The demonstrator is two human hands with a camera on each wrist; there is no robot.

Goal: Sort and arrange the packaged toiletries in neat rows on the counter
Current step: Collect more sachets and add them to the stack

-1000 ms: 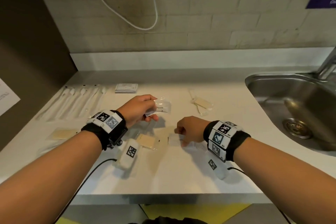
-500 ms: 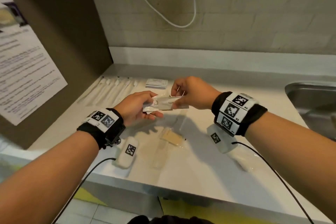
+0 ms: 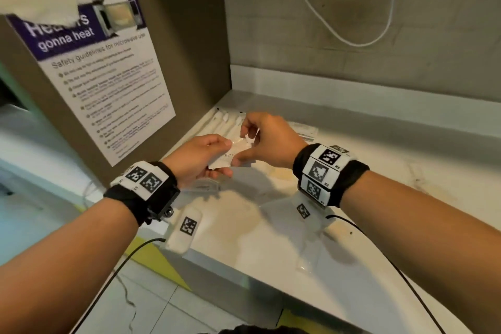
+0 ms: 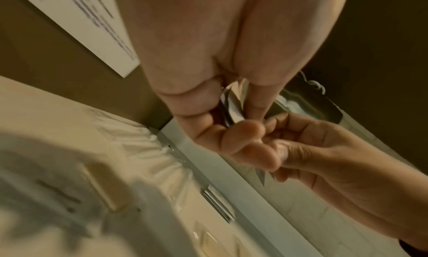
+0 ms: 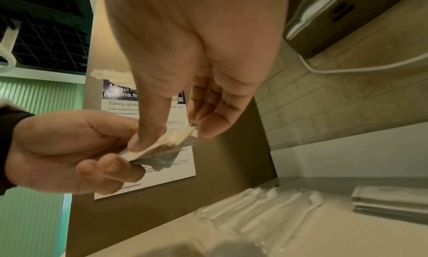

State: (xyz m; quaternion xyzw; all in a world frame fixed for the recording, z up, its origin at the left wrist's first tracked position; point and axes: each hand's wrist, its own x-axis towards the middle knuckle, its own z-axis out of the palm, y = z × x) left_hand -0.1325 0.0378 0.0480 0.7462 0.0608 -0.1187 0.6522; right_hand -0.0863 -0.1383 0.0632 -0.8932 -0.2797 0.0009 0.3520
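Small white toothpaste sachets (image 3: 231, 153) are held stacked above the counter (image 3: 379, 171), gripped from both sides. My left hand (image 3: 226, 156) pinches their left end between thumb and fingers. My right hand (image 3: 241, 148) pinches the right end, its thumb lying on the top sachet (image 5: 162, 143). The left wrist view shows the sachet edges (image 4: 231, 105) between my left fingers. A row of wrapped toothbrushes (image 3: 225, 122) (image 5: 266, 206) lies at the back left of the counter. A stack of flat white packets (image 5: 389, 200) sits right of that row.
A tan sachet (image 3: 276, 171) and clear wrappers lie on the counter under my hands. A brown side panel with a microwave safety poster (image 3: 108, 76) closes off the left. A wall unit with a white cable (image 3: 352, 40) hangs above the back wall. The counter's front edge (image 3: 244, 274) is close.
My right hand left the counter and came up to the sachet in my left hand; both now grip the stack. The head view has swung left, losing the sink.
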